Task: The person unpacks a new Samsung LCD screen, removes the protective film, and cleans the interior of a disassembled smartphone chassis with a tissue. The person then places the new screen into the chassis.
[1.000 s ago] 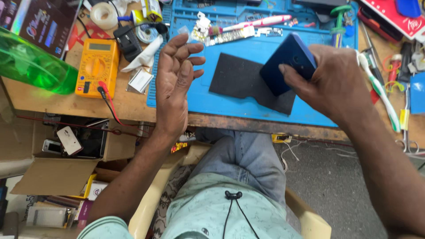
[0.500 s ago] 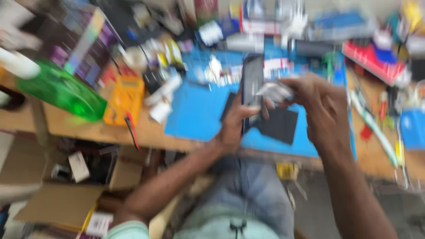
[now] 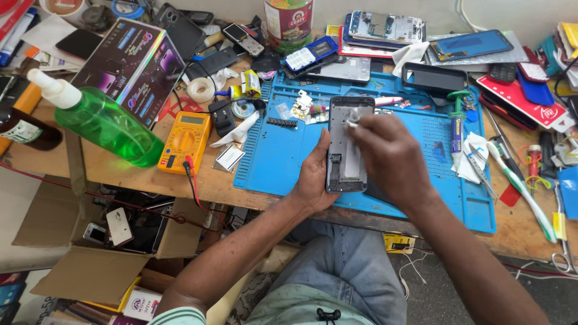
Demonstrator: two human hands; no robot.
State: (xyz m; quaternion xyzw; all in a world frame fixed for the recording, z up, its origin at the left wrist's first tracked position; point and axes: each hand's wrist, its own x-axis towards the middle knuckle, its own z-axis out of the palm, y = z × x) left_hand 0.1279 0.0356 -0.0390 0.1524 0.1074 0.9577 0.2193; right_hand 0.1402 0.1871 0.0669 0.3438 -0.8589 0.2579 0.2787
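Blue silicone mat [image 3: 283, 162] covers the middle of the cluttered wooden surface [image 3: 120, 174], and just above its near edge the opened phone [image 3: 346, 147] now stands lengthways with its bare inner side up. A second ago the right hand alone held it, closed blue back showing, well to the right over the mat, while the left hand hovered empty with spread fingers. Since then the phone has been turned over and passed across — so the work has gone from handling the case to cleaning the inside.

The left hand [image 3: 316, 180] cradles the phone from the left edge and beneath, fingers curled round it, thumb along the side. The right hand [image 3: 391, 153] lies over the phone's right half, its fingers pinched narrow on a small white wad [image 3: 353, 117] of cloth or tissue pressed to the phone's top end.

Left of the mat sit a yellow multimeter [image 3: 186, 141] and a green spray bottle [image 3: 102, 123] — both untouched.
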